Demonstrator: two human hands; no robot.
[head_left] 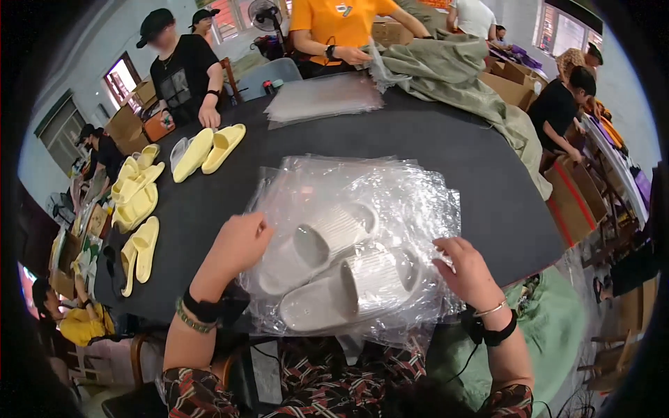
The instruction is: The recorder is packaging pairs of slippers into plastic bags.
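A pair of light grey slide slippers (313,303) lies side by side in front of me, toes pointing away. Clear plastic bags (362,180) are stacked there; glossy film spreads around the slippers, and I cannot tell whether they lie inside the top bag or on it. At the stack's left edge is my left hand (240,242), its fingers curled in; what they pinch, if anything, is hidden. My right hand (465,273) hovers at the right edge, fingers bent but apart, fingertips near the film, with nothing visible in them.
Yellow slippers (136,202) lie along the dark table's (502,202) left side. Another pile of clear bags (324,101) sits at the far edge, near a person in orange (334,28). Green sacking (446,76) drapes the far right. Several other people work around the room.
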